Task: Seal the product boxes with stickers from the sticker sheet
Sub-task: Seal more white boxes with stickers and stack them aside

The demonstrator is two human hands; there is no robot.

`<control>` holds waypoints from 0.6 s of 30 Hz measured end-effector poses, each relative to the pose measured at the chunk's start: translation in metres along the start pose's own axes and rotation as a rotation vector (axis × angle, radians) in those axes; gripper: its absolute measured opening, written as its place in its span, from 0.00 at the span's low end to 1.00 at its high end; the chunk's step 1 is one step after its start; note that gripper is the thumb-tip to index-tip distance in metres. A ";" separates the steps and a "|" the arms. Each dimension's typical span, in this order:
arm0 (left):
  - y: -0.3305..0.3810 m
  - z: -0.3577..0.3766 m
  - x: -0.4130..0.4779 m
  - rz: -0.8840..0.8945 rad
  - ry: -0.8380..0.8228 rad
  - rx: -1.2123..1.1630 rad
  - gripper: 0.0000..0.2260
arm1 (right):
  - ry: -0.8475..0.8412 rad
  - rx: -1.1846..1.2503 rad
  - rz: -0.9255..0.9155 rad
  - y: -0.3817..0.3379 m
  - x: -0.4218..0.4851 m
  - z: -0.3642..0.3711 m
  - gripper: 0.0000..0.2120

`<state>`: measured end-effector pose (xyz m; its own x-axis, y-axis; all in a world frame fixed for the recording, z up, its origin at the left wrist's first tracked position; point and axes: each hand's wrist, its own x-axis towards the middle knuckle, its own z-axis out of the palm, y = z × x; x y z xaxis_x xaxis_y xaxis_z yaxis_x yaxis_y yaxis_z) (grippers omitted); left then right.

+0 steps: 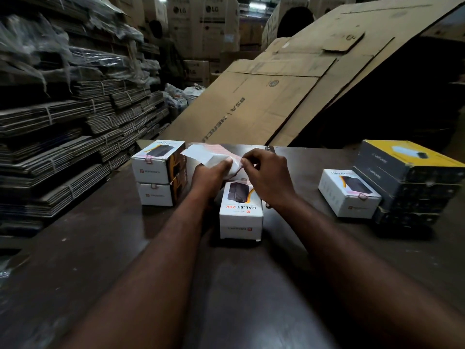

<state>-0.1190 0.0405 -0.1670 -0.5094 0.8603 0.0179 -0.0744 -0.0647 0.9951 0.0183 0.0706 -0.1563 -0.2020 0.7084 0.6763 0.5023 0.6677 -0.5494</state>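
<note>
White product box (241, 212) near sticker sheet (201, 153)

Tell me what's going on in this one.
A person at a dark table is sealing product boxes. The left hand holds the sticker sheet, while the right hand pinches at its edge, apparently peeling a sticker. A white box lies just below the hands, with no sticker showing on its near end. Two stacked boxes at left and a single box at right already carry pink stickers.
</note>
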 end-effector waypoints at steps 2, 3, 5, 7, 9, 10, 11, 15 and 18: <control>0.002 0.000 -0.002 -0.039 -0.011 -0.047 0.17 | -0.011 0.009 -0.005 -0.001 0.000 0.000 0.06; 0.004 0.000 -0.003 -0.057 -0.022 -0.079 0.17 | -0.022 0.009 -0.006 -0.001 0.000 0.001 0.06; 0.006 -0.001 -0.007 -0.091 -0.031 -0.129 0.21 | -0.033 0.015 0.000 -0.002 0.000 0.002 0.06; 0.004 -0.002 -0.005 -0.103 -0.017 -0.122 0.23 | -0.030 0.070 0.047 -0.003 0.001 0.001 0.05; 0.004 -0.003 -0.006 -0.114 0.000 -0.091 0.15 | -0.031 0.158 0.113 -0.004 0.002 -0.001 0.04; 0.003 -0.003 -0.005 -0.122 0.015 -0.063 0.11 | -0.035 0.195 0.140 -0.004 0.002 -0.001 0.04; 0.002 -0.004 -0.004 -0.140 0.016 -0.024 0.10 | -0.039 0.229 0.162 -0.003 0.002 -0.002 0.04; 0.001 -0.007 0.001 -0.203 -0.028 0.084 0.15 | -0.070 0.301 0.218 0.001 0.005 -0.002 0.04; 0.001 -0.009 0.002 -0.164 -0.025 0.288 0.21 | -0.101 0.325 0.247 0.002 0.007 -0.002 0.04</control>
<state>-0.1283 0.0377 -0.1665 -0.4892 0.8599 -0.1458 0.0939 0.2182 0.9714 0.0197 0.0765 -0.1522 -0.1982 0.8642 0.4624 0.2574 0.5011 -0.8262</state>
